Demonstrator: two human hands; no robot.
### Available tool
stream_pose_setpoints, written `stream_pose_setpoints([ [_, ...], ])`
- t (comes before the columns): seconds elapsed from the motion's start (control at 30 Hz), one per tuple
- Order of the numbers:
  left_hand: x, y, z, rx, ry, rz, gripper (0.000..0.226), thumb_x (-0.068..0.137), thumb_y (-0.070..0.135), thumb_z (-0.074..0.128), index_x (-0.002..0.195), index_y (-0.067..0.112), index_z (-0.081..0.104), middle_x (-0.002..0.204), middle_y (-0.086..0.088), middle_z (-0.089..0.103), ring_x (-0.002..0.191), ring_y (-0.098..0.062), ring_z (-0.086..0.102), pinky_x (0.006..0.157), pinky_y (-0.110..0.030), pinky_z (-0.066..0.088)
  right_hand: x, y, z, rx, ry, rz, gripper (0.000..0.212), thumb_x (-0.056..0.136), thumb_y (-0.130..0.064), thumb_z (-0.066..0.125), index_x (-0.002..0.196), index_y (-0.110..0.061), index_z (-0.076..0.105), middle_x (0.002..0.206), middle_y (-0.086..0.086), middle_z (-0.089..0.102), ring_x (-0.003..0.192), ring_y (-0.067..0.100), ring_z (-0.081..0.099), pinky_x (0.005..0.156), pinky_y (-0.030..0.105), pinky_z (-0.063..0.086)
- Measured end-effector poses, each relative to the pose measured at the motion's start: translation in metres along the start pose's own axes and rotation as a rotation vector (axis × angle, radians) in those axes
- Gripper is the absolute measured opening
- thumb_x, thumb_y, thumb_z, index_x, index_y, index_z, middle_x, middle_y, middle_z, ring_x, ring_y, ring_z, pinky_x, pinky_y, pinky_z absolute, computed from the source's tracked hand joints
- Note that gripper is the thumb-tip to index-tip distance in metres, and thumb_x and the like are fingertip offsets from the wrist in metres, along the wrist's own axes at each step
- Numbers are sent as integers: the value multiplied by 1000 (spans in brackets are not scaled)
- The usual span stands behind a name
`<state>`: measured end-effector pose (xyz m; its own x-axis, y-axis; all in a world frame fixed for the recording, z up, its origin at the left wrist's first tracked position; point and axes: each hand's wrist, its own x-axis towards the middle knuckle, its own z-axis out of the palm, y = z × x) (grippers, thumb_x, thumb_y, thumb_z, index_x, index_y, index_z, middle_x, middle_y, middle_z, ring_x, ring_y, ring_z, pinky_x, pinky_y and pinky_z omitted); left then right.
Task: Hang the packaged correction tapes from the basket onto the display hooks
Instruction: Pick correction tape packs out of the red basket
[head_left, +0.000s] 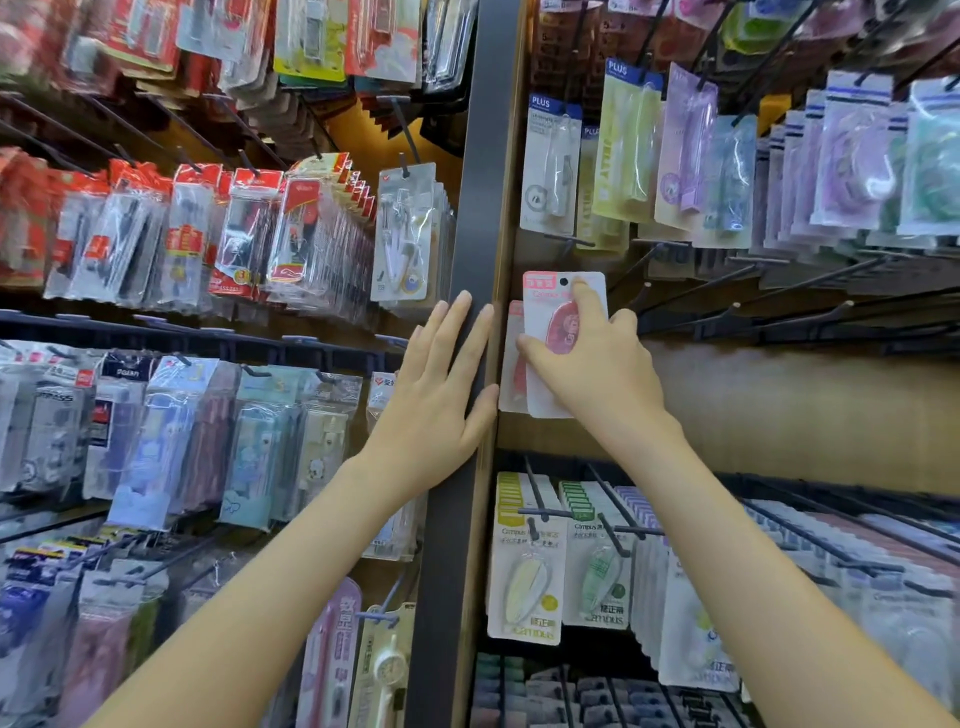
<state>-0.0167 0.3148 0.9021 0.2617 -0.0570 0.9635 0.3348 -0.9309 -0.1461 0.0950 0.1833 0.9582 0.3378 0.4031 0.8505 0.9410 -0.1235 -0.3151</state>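
One pink carded tape pack (511, 364) seems hung; a second pack (540, 387) is gripped by the right hand (597, 364), the left hand (441, 384) laid flat.

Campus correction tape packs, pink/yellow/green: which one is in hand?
The front pink pack, gripped by the right hand. The yellow pack and green pack hang on hooks in the row below, untouched.

You can read PLUS on the blue header card (551, 106) at upper right and on the header of the yellow-green pack (626, 156) beside it. Campus stands on the pink pack (540, 317), and on the yellow pack (524, 577) and green pack (597, 571) below, both also marked 修正带.
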Motion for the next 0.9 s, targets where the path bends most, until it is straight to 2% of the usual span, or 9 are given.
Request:
stream_pose_setpoints([
  [0.1,0,0,5,-22,69,11,63,97,31,37,154,15,17,162,-7,10,150,-17,-3,121,-44,8,0,-4,4,-47,4,-23,76,91,-56,54,151,-34,14,130,10,36,110,29,52,77,32,45],
  [0.3,1,0,3,-7,132,42,59,96,30,41,151,9,30,158,-14,23,149,-26,11,120,-44,16,8,-3,10,-28,-28,44,74,91,-56,54,150,-32,18,129,10,38,108,27,50,71,29,37],
  [0.4,0,1,2,-18,146,41,55,98,29,38,149,8,33,157,-16,27,148,-25,13,120,-35,12,15,0,22,-32,-69,76,75,90,-56,55,150,-33,16,131,11,37,110,30,50,73,32,40],
  [0.5,0,1,0,-34,152,45,54,99,26,38,148,6,35,156,-17,29,147,-26,15,120,-30,9,32,6,45,-64,-156,123,87,90,-50,60,153,-33,2,136,15,29,118,35,47,85,39,45],
  [0.57,-1,1,1,-31,149,50,53,99,26,38,148,5,36,155,-17,30,147,-27,17,120,-35,13,42,10,61,-43,-232,183,95,90,-45,61,152,-36,-11,141,16,23,124,37,42,96,45,43],
  [0.67,-5,1,1,-23,125,33,53,100,28,37,149,7,36,157,-15,28,148,-27,17,119,-41,18,49,15,77,-41,-238,235,100,90,-40,62,149,-41,-19,141,16,24,127,39,40,98,49,41],
  [0.8,-13,9,-5,-37,94,-16,53,100,30,35,149,10,37,157,-16,27,148,-28,17,119,-40,17,31,18,66,-129,-235,188,96,92,-41,60,150,-40,-16,149,13,18,133,37,30,98,49,39],
  [0.9,-25,27,-11,-44,81,-86,53,98,30,38,147,10,40,155,-17,30,145,-29,21,116,-36,17,-3,19,39,-95,-188,43,78,96,-36,51,154,-34,0,148,12,23,131,37,32,97,46,39],
])
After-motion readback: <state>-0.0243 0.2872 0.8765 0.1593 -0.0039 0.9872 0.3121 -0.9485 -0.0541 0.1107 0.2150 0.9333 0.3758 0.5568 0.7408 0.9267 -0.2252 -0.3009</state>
